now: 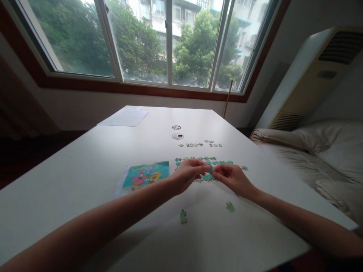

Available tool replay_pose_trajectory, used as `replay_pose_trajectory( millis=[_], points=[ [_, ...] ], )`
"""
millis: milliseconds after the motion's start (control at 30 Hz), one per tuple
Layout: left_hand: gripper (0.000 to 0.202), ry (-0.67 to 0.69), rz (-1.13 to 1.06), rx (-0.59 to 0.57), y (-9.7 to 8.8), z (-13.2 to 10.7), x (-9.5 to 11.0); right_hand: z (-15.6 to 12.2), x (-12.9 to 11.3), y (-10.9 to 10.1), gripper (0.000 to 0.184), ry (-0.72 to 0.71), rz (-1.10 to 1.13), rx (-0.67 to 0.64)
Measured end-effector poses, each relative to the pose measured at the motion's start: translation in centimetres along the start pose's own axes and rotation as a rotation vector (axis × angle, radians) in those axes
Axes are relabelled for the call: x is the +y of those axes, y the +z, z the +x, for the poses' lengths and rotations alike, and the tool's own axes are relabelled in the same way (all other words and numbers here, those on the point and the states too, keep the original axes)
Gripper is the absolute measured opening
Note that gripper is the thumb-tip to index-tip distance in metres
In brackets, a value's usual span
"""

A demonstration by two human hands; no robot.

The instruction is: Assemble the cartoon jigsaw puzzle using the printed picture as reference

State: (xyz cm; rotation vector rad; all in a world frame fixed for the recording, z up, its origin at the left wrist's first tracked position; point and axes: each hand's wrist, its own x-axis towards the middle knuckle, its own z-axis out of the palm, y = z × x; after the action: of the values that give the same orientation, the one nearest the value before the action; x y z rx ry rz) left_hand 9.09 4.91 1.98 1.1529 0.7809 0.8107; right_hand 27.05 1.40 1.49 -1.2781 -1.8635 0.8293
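Note:
Above the loose puzzle pieces, my left hand (189, 173) and my right hand (231, 176) meet almost fingertip to fingertip. Between them is a small green jigsaw puzzle piece (210, 169), pinched by the fingers of both. Many teal and green jigsaw pieces (211, 158) lie spread under and behind my hands, which hide part of them. Left of my left hand lies a picture sheet (147, 173) with cartoon figures on teal. Nearer to me, two separate green pieces, one at the left (183, 216) and one at the right (230, 206), rest on the white table.
The white table (85, 170) reaches toward the window. Beyond the puzzle are a row of pale pieces (194, 144) and two round items (177, 136). White paper (124, 116) lies at the far left corner. A sofa (300, 151) and a standing air conditioner (312, 75) are at the right.

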Motion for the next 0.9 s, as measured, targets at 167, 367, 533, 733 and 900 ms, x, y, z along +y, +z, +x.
replay_pose_trajectory(
  millis=[167, 367, 533, 733, 900],
  points=[
    [0.033, 0.044, 0.043, 0.015, -0.3, 0.5, 0.0, 0.1, 0.3, -0.3, 0.028, 0.028, 0.146, 0.000],
    [0.031, 0.122, 0.191, 0.125, -2.9, 2.5, 0.2, 0.3, 0.2, -1.0, 0.030, 0.071, 0.174, 0.009],
    [0.019, 0.173, 0.421, 0.180, -5.1, 4.8, 0.9, 0.3, -0.9, -4.6, 0.025, 0.066, -0.099, -0.370],
    [0.015, 0.193, 0.836, 0.163, -6.0, 9.0, 2.5, 0.0, -0.5, -10.4, 0.022, 0.108, -0.346, -0.841],
    [0.027, 0.192, 1.127, 0.117, -4.9, 13.1, 2.5, 0.2, 1.8, -11.3, 0.020, 0.237, -0.402, -0.885]
  ],
)
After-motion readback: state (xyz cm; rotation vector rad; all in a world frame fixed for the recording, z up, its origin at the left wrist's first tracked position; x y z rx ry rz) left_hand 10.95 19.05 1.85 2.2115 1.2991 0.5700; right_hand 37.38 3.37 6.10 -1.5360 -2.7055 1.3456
